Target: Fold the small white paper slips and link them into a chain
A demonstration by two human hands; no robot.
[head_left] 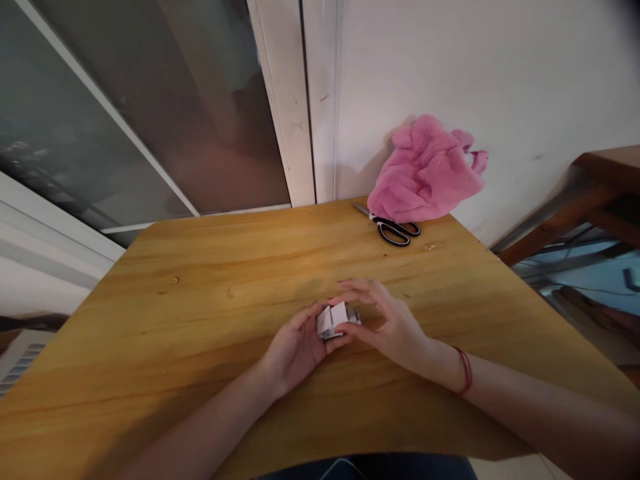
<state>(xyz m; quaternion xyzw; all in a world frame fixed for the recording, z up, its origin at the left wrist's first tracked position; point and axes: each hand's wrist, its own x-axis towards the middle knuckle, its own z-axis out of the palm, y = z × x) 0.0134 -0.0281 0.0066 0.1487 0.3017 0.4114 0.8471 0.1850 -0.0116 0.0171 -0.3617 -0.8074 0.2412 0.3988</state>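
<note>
A small bundle of white paper pieces (338, 316), with some darker marks on them, is between my hands just above the middle of the table. My left hand (299, 348), palm turned up, cradles the bundle from the left and below with its fingers curled round it. From the right, my right hand (395, 327) reaches over it, thumb at the near edge and fingers at the far edge. Part of the bundle is hidden by the fingers, so I cannot make out how the pieces are folded or stacked. A red cord bracelet (467, 371) circles my right wrist.
Black-handled scissors (395, 230) lie at the back of the wooden table (210, 307), partly under a pink fluffy cloth (425, 173) against the white wall. A glass sliding door (200, 107) stands behind at left. Small crumbs dot the tabletop. Brown wooden furniture (595, 193) is at right.
</note>
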